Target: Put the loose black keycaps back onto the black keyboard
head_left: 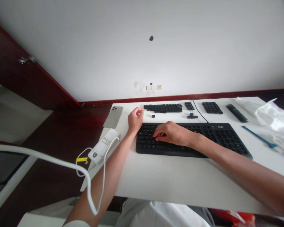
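A black keyboard (194, 153) lies on the white table, its left part beneath my right hand (170, 133). Thumb and fingers of that hand are bent together, with their tips down at the keys; anything between them is too small to make out. Beside the keyboard's upper left corner is my left hand (135, 120), raised with curled fingers. Its grip is closed, and whatever it may hold is hidden. Just beyond it, rows of loose black keycaps (164, 108) are laid out. A single keycap (153, 116) sits apart, between those rows and the keyboard.
Smaller keycap groups (189, 106) and a keypad block (212, 107) lie farther right. A phone (113, 117) and a white power strip (105, 145) with cable are on the left. To the right are a black object (236, 113), a blue brush (259, 136) and plastic wrapping (274, 116).
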